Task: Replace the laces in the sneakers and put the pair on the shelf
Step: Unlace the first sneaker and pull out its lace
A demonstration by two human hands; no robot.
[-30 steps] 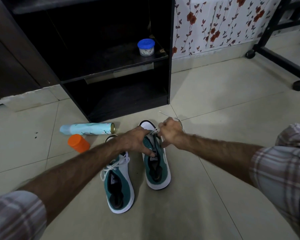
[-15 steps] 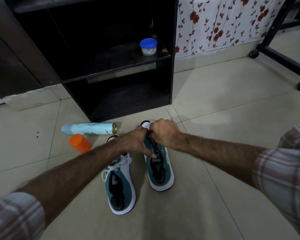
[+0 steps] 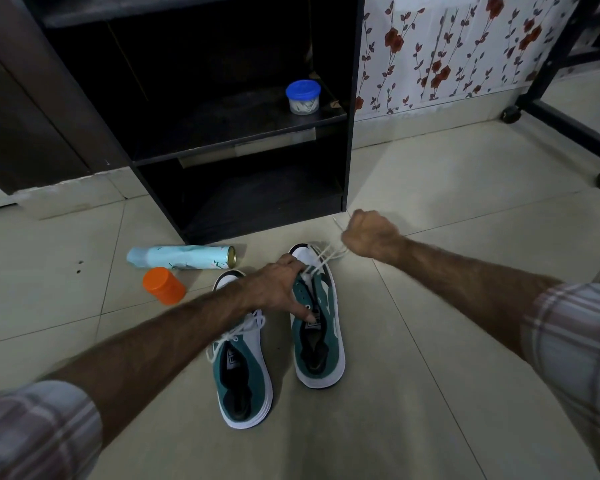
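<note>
Both sneakers sit side by side on the tiled floor (image 3: 447, 393) in front of the dark shelf (image 3: 243, 140). The left hand (image 3: 274, 289) lies spread across the right sneaker (image 3: 321, 344), fingers fairly straight, pressing on its tongue. The right hand (image 3: 369, 233) is a closed fist, raised off to the side, gripping the white lace (image 3: 321, 259) drawn taut from the toe end. The left sneaker (image 3: 243, 375) is laced.
</note>
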